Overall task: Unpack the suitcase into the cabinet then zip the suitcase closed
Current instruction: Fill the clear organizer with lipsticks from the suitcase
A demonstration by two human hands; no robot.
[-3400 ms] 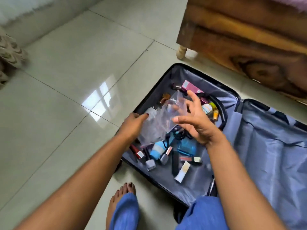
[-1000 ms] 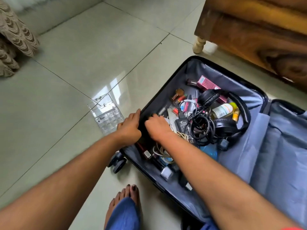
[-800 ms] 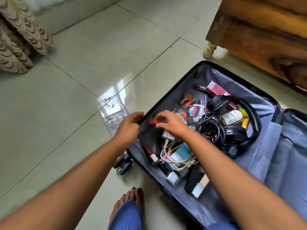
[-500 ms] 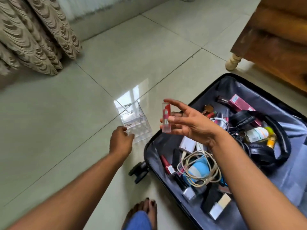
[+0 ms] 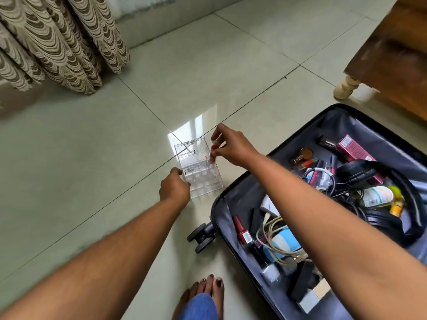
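Note:
An open black suitcase (image 5: pixel 342 116) lies on the tiled floor at the right, filled with cosmetics, cables and black headphones (image 5: pixel 360 174). A clear acrylic organizer (image 5: pixel 198 172) with small compartments stands on the floor left of the suitcase. My right hand (image 5: pixel 231 146) pinches a small red-and-clear lip gloss tube (image 5: pixel 211 157) and holds it upright over the organizer's top, its lower end inside a compartment. My left hand (image 5: pixel 174 188) grips the organizer's near left corner.
A patterned curtain (image 5: pixel 57 40) hangs at the far left. A wooden bed frame with a turned leg (image 5: pixel 346 85) stands at the back right. My bare foot (image 5: pixel 204 294) is on the floor at the bottom centre. The suitcase wheels (image 5: pixel 201 236) jut out left.
My right hand carried the lip gloss tube from above the suitcase leftward to the organizer and lowered it in. My left hand moved onto the organizer's corner.

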